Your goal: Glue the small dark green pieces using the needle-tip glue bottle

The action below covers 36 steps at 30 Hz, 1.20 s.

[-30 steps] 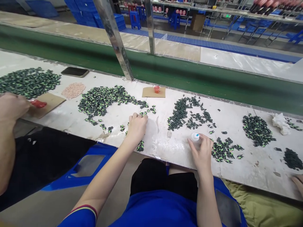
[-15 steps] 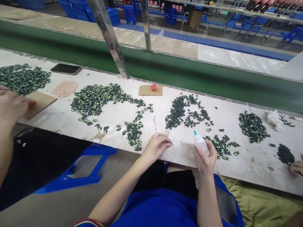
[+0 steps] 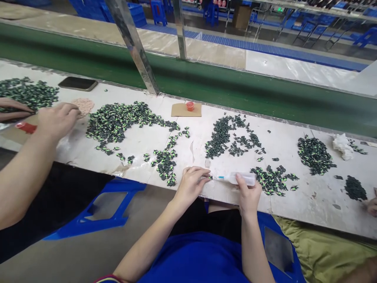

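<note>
My left hand (image 3: 191,182) is closed in a pinch on a small dark green piece (image 3: 210,177) near the white table's front edge (image 3: 224,198). My right hand (image 3: 248,193) grips a small clear squeeze bottle (image 3: 243,179) tipped on its side, its blue nozzle pointing left and meeting the pinched piece. Just left of my left hand lies a small cluster of green-and-black pieces (image 3: 165,163). Right of the bottle lies another cluster (image 3: 272,179).
Big heaps of green-black pieces (image 3: 118,122) and dark pieces (image 3: 224,135) cover the table, with more at the right (image 3: 315,155). A red cap on cardboard (image 3: 190,106) sits behind. A co-worker's hand (image 3: 57,120) works at the left; another hand (image 3: 371,205) shows far right. A green conveyor (image 3: 235,90) runs behind.
My left hand drew back from the piece pile to the table's front edge holding a piece. My right hand lifted the bottle, tipped it sideways and brought its nozzle to that piece.
</note>
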Each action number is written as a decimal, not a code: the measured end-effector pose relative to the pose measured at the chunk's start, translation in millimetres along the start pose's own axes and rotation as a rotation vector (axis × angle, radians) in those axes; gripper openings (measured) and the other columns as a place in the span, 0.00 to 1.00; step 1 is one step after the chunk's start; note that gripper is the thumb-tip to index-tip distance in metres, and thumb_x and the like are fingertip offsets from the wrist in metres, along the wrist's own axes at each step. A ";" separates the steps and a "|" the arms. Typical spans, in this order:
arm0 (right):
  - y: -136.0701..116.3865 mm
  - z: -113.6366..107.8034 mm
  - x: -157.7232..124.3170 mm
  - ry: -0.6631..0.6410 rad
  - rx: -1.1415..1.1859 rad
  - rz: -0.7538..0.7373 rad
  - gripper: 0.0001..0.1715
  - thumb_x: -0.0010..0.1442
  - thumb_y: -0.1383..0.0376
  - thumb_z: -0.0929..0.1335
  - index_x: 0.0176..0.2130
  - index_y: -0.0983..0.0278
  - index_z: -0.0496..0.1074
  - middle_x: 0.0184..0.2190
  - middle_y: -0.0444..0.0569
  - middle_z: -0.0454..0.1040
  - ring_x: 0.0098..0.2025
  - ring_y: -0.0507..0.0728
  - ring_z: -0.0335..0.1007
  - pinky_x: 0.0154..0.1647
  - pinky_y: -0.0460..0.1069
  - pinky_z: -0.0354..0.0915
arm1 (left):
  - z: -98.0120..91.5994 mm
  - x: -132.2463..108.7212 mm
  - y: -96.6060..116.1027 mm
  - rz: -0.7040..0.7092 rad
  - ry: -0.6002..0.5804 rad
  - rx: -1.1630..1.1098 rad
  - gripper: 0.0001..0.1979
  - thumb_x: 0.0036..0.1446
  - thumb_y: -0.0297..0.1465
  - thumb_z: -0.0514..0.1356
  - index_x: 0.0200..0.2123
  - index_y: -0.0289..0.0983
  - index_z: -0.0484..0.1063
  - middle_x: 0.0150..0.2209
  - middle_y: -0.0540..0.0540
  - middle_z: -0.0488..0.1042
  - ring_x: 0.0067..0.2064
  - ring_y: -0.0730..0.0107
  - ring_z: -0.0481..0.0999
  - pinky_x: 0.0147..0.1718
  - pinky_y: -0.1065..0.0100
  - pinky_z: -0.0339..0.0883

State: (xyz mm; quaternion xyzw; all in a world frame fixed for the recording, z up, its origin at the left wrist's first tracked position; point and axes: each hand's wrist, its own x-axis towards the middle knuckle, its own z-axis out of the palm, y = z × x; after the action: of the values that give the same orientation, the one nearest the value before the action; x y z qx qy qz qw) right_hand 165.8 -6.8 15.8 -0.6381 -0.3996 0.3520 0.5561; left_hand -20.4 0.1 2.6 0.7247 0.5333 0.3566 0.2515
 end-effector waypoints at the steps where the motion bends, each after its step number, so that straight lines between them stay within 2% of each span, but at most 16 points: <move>1: -2.6 2.5 -1.3 -0.015 -0.023 -0.006 0.19 0.46 0.53 0.73 0.22 0.66 0.70 0.17 0.45 0.69 0.20 0.52 0.62 0.22 0.47 0.61 | 0.7 -0.2 0.2 -0.012 0.018 -0.004 0.09 0.53 0.25 0.64 0.39 0.40 0.75 0.34 0.48 0.82 0.41 0.62 0.79 0.45 0.57 0.66; 7: -11.1 11.1 -4.2 -0.049 -0.074 -0.033 0.18 0.46 0.54 0.72 0.19 0.66 0.70 0.15 0.44 0.69 0.20 0.52 0.63 0.22 0.47 0.62 | 3.3 -0.7 -0.7 -0.056 0.086 -0.028 0.07 0.50 0.26 0.67 0.34 0.41 0.75 0.32 0.50 0.83 0.37 0.64 0.81 0.45 0.59 0.67; 20: -8.2 13.3 -5.7 -0.048 -0.097 -0.047 0.17 0.47 0.55 0.72 0.22 0.67 0.74 0.18 0.46 0.73 0.24 0.55 0.69 0.24 0.48 0.64 | 2.9 1.2 0.4 -0.114 0.065 -0.050 0.07 0.48 0.26 0.68 0.32 0.40 0.75 0.32 0.50 0.83 0.37 0.62 0.82 0.47 0.57 0.65; 36: -8.3 13.0 -6.9 0.001 -0.098 -0.017 0.17 0.46 0.55 0.73 0.21 0.66 0.73 0.19 0.46 0.74 0.23 0.55 0.68 0.24 0.48 0.65 | 3.5 0.7 -1.4 -0.085 0.079 -0.052 0.07 0.48 0.26 0.68 0.32 0.40 0.75 0.31 0.50 0.83 0.36 0.63 0.82 0.46 0.58 0.64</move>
State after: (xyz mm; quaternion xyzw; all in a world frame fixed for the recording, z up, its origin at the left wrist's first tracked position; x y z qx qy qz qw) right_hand 150.3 -6.9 22.3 -0.6614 -0.4213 0.3268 0.5275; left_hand -18.3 1.3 -0.5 0.6798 0.5637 0.3879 0.2641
